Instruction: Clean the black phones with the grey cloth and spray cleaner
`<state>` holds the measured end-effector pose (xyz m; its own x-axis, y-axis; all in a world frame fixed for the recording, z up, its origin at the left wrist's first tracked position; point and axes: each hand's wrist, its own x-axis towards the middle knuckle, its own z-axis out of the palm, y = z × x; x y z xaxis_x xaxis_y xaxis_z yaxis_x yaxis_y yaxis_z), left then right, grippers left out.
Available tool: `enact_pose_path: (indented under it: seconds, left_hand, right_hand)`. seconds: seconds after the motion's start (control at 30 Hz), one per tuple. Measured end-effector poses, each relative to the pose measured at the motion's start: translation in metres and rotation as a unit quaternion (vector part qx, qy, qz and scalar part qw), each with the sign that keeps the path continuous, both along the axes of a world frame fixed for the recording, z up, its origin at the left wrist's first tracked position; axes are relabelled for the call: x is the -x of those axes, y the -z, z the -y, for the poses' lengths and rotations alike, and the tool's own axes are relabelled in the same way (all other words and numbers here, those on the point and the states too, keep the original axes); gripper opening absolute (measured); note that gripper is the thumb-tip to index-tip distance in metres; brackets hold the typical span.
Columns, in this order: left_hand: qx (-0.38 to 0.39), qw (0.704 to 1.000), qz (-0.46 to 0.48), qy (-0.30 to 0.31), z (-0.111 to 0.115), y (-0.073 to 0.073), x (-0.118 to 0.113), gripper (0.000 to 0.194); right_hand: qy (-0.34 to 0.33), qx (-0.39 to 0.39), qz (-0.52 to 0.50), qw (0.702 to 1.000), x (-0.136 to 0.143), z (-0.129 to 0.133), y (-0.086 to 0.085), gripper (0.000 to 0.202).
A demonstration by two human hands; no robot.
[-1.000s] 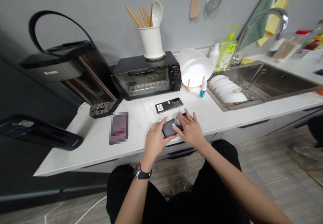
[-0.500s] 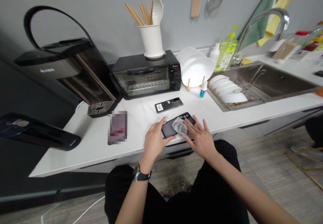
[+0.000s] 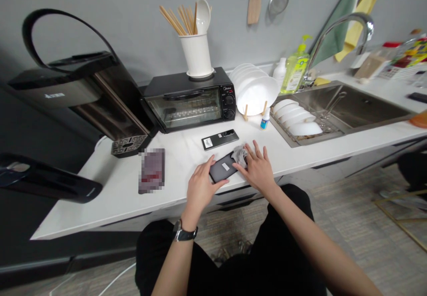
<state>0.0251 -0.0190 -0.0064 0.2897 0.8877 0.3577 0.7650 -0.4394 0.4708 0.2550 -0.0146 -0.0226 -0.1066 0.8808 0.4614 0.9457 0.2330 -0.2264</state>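
A dark phone point(image 3: 219, 170) lies on the white countertop in front of me, its back up with a small white label on it. My left hand point(image 3: 201, 184) grips its left end, thumb along the near edge and fingers at the far edge. Under the fingers of my right hand point(image 3: 259, 168) is a crumpled light-grey cloth point(image 3: 239, 154), pressed on the phone's right end, where it and the hand cover the cameras. Just behind lies a second dark phone point(image 3: 213, 141) with a white sticker. A small spray bottle point(image 3: 264, 122) with a blue label stands to the right.
A blurred-out flat object point(image 3: 152, 174) and a dark bottle-shaped item point(image 3: 50, 182) lie at left. Behind are a black drinks machine point(image 3: 110, 105), a toaster oven point(image 3: 190, 105) and racked white plates point(image 3: 256, 94). The sink point(image 3: 367, 109) is at right; the counter's near edge point(image 3: 133, 214) runs before my knees.
My right hand has slid the cloth toward the phone's right end, uncovering the white label. My left hand keeps its hold on the phone. The whole view has shifted slightly.
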Motion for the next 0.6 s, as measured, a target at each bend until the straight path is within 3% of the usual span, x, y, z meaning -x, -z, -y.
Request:
enact_pose_path:
  seconds: [0.23, 0.47, 0.6]
  left_hand:
    - [0.012, 1.0, 0.001, 0.005, 0.0, -0.002, -0.001, 0.092]
    - [0.019, 1.0, -0.01, 0.005, 0.003, 0.001, 0.003, 0.079]
    - [0.025, 1.0, -0.002, -0.007, 0.007, 0.002, 0.002, 0.086]
  right_hand:
    - [-0.034, 0.007, -0.002, 0.999, 0.006, 0.001, -0.008, 0.06]
    - [-0.208, 0.024, 0.0, 0.978, 0.059, 0.022, -0.015, 0.058]
    - [-0.217, 0.019, 0.009, 0.976, 0.048, 0.042, -0.011, 0.055]
